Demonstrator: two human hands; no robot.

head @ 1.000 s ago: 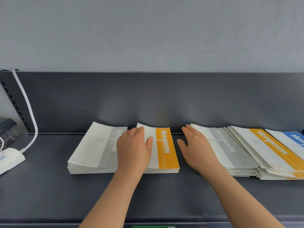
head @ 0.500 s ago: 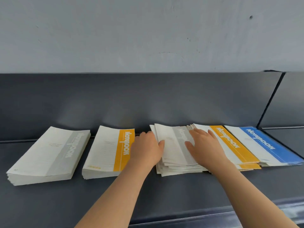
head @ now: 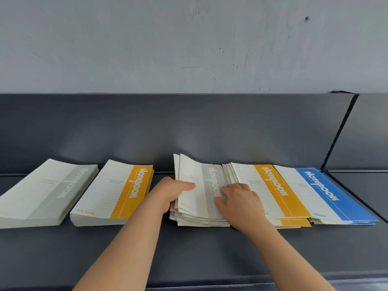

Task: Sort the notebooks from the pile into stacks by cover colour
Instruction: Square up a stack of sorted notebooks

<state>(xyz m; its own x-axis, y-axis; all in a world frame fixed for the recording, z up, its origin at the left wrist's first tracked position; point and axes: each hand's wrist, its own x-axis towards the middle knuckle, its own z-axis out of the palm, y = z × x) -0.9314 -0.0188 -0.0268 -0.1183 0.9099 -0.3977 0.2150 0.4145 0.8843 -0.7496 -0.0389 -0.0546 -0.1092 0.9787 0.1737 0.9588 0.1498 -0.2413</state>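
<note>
On the head camera, the only view I have, the change over the last second is that the left hand (head: 170, 192) has come off the orange stack (head: 117, 192), where it lay flat, and crossed to the unsorted pile (head: 201, 215). The camera has swung right with it, so the blue notebook (head: 327, 196) at the pile's far end is now in full view. The left hand now pinches the left edge of the grey notebook (head: 199, 185) on top of the pile. Its thumb lies over the cover, and its fingers are tucked at or under the edge, where I cannot see them. The right hand (head: 241, 200) was already on the pile and has slid down onto the grey band. Its fingers are loosely bent and pressing on the cover, gripping nothing that I can make out. That notebook's left edge looks slightly lifted from those beneath it. An orange notebook (head: 270, 190) fans out of the pile just to the right. I read this as the orange stack being settled and the next pick begun. The grey notebook belongs on the grey stack (head: 48, 190) at the far left of the shelf (head: 189, 248), past the orange one. The covers look thin and slippery, so I would check that only one comes away. Plenty remains to sort.
</note>
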